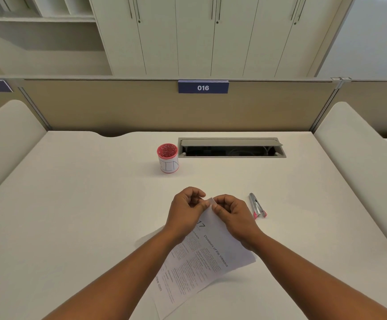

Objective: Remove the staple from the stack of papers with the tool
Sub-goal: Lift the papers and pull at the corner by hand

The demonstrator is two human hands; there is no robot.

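I see the stack of papers [207, 257] in the lower middle of the frame, lying slanted on the white worktop [84, 215], with its far corner lifted up between the two hands. The printed side faces up, and I can read the heading "Diseases of the Vitreous". The staple itself is too small for me to see.

The left hand [185, 210] has its fingers curled and its grip is pinching the raised corner of the papers from the left. The right hand [230, 212] does the same from the right, thumb and fingers pressed on the same corner. The two hands are almost touching each other there.

The tool [257, 205], a metal staple remover with pink tips, lies on the worktop just to the right of the right hand, not touched by any hand.

Further up, near the middle of the frame, a red cup [167, 158] with a white label reading "BIN" stands upright. Just to its right is an open cable hatch [231, 147] in the worktop. Behind it a partition carries a blue sign [203, 87] with "016".
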